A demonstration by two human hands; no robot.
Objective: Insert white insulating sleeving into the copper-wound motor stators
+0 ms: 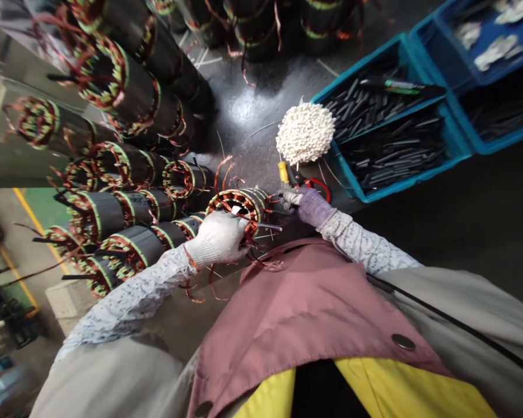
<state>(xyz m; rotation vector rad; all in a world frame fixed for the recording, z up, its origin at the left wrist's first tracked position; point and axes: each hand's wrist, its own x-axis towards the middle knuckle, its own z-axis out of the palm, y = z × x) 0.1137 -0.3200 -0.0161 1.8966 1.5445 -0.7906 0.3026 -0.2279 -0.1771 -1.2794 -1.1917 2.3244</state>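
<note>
A motor stator (239, 204) with copper windings lies on the dark bench in front of me. My left hand (218, 238), in a white knit glove, is closed on the stator's near rim and holds a thin metal tool that points right. My right hand (307, 204), in a purple glove, is closed at the stator's right side near loose copper leads; what it grips is hidden. A yellow-handled tool (283, 172) and red-handled scissors (319, 186) lie just beyond that hand.
Several finished stators (113, 87) are stacked in rows at the left and back. A bundle of white sleeves (305, 132) stands behind the work. Blue bins (392, 139) with dark tubes sit at the right. My apron (314, 313) fills the foreground.
</note>
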